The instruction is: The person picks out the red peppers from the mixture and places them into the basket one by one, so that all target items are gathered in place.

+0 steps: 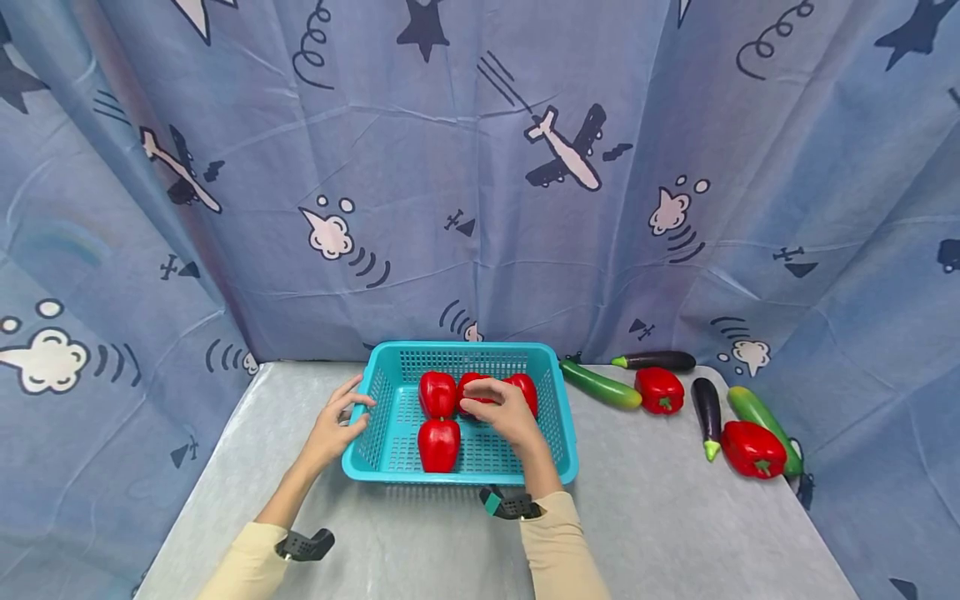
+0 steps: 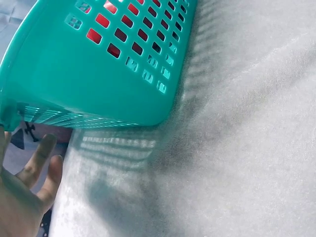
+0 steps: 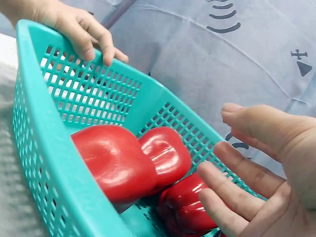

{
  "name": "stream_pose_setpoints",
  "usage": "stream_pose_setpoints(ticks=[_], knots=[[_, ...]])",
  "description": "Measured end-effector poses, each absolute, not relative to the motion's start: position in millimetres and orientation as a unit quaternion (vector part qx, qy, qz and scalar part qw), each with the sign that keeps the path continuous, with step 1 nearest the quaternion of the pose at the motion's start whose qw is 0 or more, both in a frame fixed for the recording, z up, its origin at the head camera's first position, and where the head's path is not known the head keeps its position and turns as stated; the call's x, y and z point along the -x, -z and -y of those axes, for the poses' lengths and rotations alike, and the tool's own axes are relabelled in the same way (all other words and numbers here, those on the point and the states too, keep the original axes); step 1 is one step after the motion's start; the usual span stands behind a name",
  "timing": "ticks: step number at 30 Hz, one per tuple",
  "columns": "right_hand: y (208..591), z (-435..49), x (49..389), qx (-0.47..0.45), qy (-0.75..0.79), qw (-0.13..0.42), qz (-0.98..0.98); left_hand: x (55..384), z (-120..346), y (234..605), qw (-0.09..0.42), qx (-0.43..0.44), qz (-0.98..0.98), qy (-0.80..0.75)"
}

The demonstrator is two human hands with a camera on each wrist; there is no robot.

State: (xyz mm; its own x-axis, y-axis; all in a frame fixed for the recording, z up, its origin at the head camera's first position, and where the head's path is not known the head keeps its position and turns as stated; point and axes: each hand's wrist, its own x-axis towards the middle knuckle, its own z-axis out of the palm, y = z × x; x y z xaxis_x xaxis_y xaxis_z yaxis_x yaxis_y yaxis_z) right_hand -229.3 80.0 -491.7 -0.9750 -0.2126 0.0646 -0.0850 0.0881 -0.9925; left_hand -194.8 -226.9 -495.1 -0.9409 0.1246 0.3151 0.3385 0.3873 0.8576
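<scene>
A turquoise plastic basket [image 1: 367, 477] holds several red bell peppers [image 1: 438, 446], clustered from its middle to its right side. At the basket's left end my left hand [image 1: 333, 429] holds the rim, its fingers bent over the edge in the right wrist view. Two fingers [image 2: 52, 180] of that hand stand free outside the basket in the left wrist view. My right hand [image 1: 510, 412] is above the peppers, fingers loosely spread and nothing between them; it partly hides the peppers beneath in the head view.
Right of the basket lie a cucumber [image 1: 600, 386], a bell pepper [image 1: 660, 390] and an eggplant [image 1: 663, 360]. Farther right are another eggplant [image 1: 707, 408], bell pepper [image 1: 752, 450] and cucumber [image 1: 756, 415]. A blue patterned curtain [image 1: 450, 208] borders the table [image 1: 660, 517].
</scene>
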Motion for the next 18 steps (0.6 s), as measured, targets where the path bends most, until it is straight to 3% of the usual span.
stream_pose_setpoints(ticks=[7,18], knots=[[491.2,-85.9,231.0,0.071,0.744,0.082,-0.659,212.4,237.8,528.2,0.105,0.143,0.831,0.528],[483.8,-91.1,224.9,0.062,0.749,0.119,-0.649,193.6,224.1,489.6,0.09,0.139,0.841,0.515]])
